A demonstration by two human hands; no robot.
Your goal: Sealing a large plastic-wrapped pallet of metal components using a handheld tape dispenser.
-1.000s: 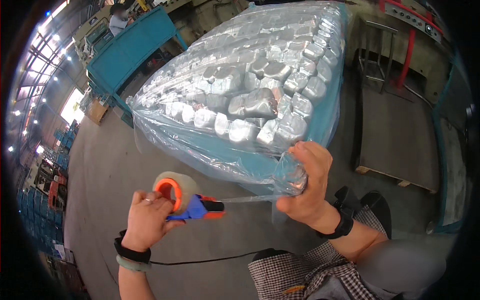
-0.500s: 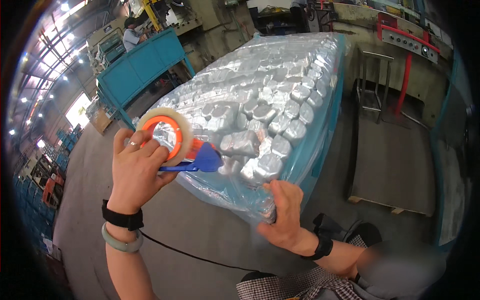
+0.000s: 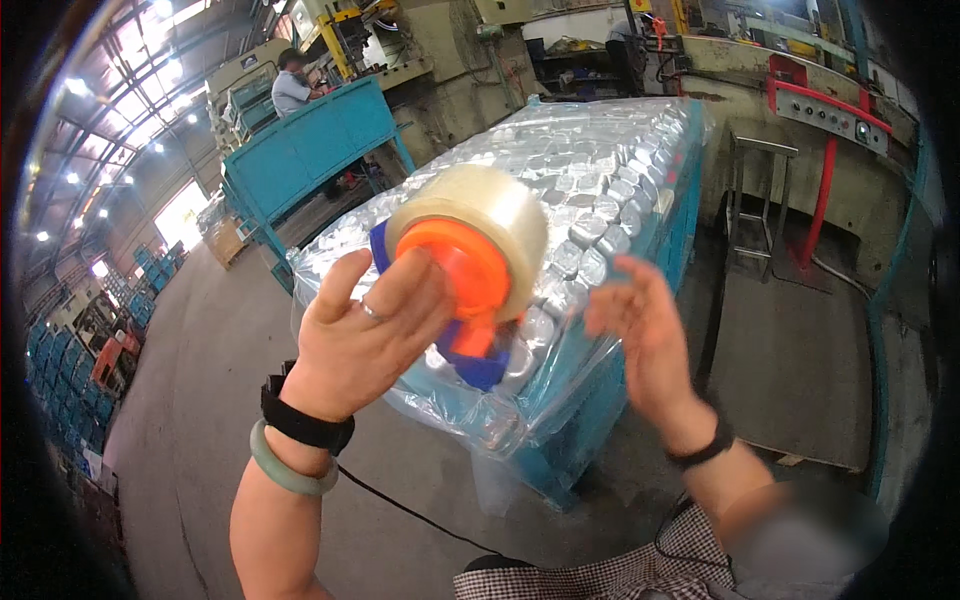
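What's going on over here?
Someone's left hand is holding up a tape dispenser with a big clear roll on it. Their right hand, blurred, is raised alongside and looks empty. Beyond them, rows of silvery pieces lie on a blue table under clear plastic film, bunched at the near corner.

Left hand [image 3: 360, 338], fingers [image 3: 408, 285] curled, right hand [image 3: 652, 350] apart, fingers loosely bent

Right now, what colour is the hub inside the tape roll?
The hub is bright orange; it shows best in the head view.
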